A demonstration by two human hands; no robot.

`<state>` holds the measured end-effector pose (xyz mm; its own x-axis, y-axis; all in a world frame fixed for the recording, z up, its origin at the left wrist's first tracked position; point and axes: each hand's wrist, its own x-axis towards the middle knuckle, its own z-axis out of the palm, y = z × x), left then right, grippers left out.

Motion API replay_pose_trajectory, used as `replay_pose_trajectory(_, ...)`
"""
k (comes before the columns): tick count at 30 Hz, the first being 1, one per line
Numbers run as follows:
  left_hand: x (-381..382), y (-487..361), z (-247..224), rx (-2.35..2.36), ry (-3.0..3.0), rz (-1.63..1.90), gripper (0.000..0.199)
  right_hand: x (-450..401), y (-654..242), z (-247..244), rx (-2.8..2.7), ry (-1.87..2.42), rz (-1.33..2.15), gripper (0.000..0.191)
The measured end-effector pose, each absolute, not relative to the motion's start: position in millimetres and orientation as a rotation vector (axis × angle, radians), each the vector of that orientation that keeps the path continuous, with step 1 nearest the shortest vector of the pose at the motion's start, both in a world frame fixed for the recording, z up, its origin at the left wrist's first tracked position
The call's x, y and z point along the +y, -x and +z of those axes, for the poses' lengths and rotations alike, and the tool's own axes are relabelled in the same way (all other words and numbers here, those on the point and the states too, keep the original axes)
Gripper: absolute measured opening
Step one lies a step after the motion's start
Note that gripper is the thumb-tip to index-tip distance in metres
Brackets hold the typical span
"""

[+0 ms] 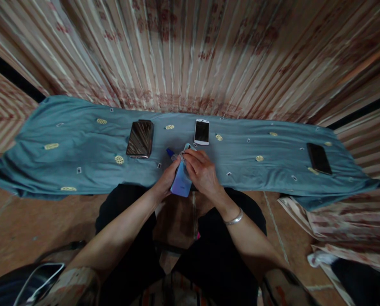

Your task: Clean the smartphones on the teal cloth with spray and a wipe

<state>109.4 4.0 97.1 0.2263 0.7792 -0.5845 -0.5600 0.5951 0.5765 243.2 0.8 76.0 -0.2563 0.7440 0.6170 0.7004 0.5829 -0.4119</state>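
My left hand [170,175] is closed around the left edge of a smartphone [181,185] with a glossy blue-to-purple back, tilted above the near edge of the cloth. Bent over the phone's upper part, my right hand [203,168] has its fingertips drawn together near the camera end. A small shiny bit shows at those fingertips; its kind is too small to make out. Just beyond my left fingers a dark blue pointed piece [170,152] sticks out, partly hidden, and I cannot tell whether it is held or lies on the cloth.
A teal cloth with yellow prints [241,165] covers the long narrow table. On it lie a shiny dark box-like case [140,139] at left, a white phone [201,132] at centre and a black phone [319,158] far right. Pleated curtains [190,59] hang behind. A white cable [43,272] lies lower left.
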Motion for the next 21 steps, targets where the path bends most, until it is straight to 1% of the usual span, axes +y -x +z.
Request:
replay_pose_trajectory(2,4.9,-107.7,96.0,0.97,-0.255,0.966,0.031,-2.5,-238.6,75.1,-2.014,1.149,0.039,0.035)
replay_pose_trajectory(7,6.9,-106.3,92.4,0.979,-0.278,0.965,0.042,-6.1,-235.9,75.5,-2.058,1.123,0.079,0.035)
replay_pose_trajectory(12,7.8,-106.3,86.5,0.949,-0.303,0.926,0.043,-5.0,-240.3,77.2,-2.075,1.15,0.125,0.032)
replay_pose_trajectory(21,9.7,-104.2,94.9,0.915,-0.268,0.949,0.052,-16.6,-229.1,78.7,-2.112,1.059,0.015,0.033)
